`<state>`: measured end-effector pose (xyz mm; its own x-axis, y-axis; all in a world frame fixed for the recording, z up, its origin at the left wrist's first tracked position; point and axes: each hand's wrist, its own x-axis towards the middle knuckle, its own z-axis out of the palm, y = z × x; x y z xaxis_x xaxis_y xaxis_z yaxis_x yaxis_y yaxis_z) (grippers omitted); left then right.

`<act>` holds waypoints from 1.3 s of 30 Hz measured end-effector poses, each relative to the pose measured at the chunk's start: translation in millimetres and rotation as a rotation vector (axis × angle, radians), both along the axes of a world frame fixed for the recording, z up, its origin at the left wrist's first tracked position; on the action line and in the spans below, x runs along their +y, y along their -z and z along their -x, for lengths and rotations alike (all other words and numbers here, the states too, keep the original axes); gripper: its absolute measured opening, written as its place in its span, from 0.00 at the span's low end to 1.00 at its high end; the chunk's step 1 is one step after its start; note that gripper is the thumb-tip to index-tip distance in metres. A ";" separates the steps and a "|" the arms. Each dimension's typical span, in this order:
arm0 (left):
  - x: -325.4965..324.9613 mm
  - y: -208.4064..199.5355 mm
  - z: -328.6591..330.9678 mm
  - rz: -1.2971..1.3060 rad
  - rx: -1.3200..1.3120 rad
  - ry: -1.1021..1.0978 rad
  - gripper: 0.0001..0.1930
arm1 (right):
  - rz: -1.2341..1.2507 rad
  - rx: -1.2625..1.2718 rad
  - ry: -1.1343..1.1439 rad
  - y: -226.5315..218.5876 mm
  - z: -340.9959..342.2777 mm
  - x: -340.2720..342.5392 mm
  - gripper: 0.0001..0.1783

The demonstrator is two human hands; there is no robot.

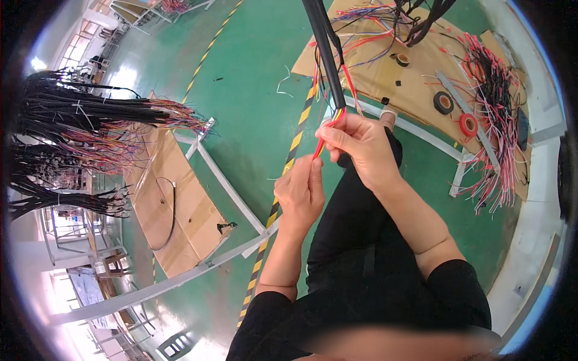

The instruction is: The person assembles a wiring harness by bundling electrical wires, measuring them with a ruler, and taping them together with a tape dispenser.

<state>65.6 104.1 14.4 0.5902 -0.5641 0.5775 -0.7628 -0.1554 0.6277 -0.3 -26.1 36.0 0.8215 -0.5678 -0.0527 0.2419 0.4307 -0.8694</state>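
— Red wire (319,146), thin, runs slanting between the two hands; where exactly is it held?

— Its lower end is pinched between the thumb and forefinger of the left hand (301,195), the fingertips pressed together on it. Its upper part passes under the fingers of the right hand (360,147), which are curled and closed around the loose wire ends where they leave the black cable (327,57).

— And the cable?

— It hangs down from the top edge, straight into the right hand's grip, with red, yellow and blue strands fanning out beside it.

— What lies around?

— Green floor (253,90) below, with a yellow-and-black striped line (283,180) under the hands. To the right, a cardboard-covered bench (415,72) carries a red tape roll (468,125), a black tape roll (444,103) and a heap of red and black wires (497,120). To the left, another cardboard sheet (174,204) and black harness bundles (78,120), well apart from the hands.
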 end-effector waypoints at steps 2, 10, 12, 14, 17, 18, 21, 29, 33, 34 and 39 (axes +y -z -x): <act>1.2 -4.3 1.1 0.001 0.061 0.030 0.04 | -0.059 -0.057 -0.169 -2.4 2.4 -7.1 0.11; 10.4 -21.5 17.8 0.293 1.047 0.267 0.15 | -0.045 -0.319 -0.485 31.1 -4.2 -0.8 0.10; 12.0 -23.1 18.2 0.338 1.170 0.275 0.17 | -0.110 -0.293 -0.475 26.7 -4.7 1.3 0.07; 15.3 -21.8 18.9 0.362 1.175 0.319 0.15 | -0.105 -0.281 -0.437 18.5 -2.1 2.5 0.06; 16.1 -18.1 21.8 0.346 1.052 0.331 0.16 | -0.028 -0.252 -0.294 11.5 0.5 6.1 0.04; 15.2 -19.5 23.0 0.348 1.053 0.330 0.16 | 0.041 -0.237 -0.193 10.6 0.8 7.6 0.04; 12.6 -23.4 24.6 0.314 1.076 0.283 0.17 | 0.021 -0.219 -0.109 11.2 1.6 10.6 0.04; 16.9 -20.2 21.2 0.314 1.116 0.348 0.15 | 0.026 -0.166 -0.093 5.0 6.7 9.7 0.02; 17.1 -15.6 20.8 0.306 1.119 0.340 0.15 | 0.105 -0.112 -0.096 2.9 10.2 9.0 0.03; 18.3 -13.0 19.1 0.291 1.145 0.366 0.15 | 0.104 -0.111 -0.096 2.2 10.8 9.0 0.03; 23.0 -5.5 -1.8 0.260 1.323 0.532 0.15 | 0.335 -0.030 -0.071 7.5 8.4 6.5 0.05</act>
<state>67.4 127.1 19.9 0.5206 -0.8484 -0.0955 0.4566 0.1821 0.8708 -8.8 -19.5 28.5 0.8580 -0.4908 0.1514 0.2488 0.1391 -0.9585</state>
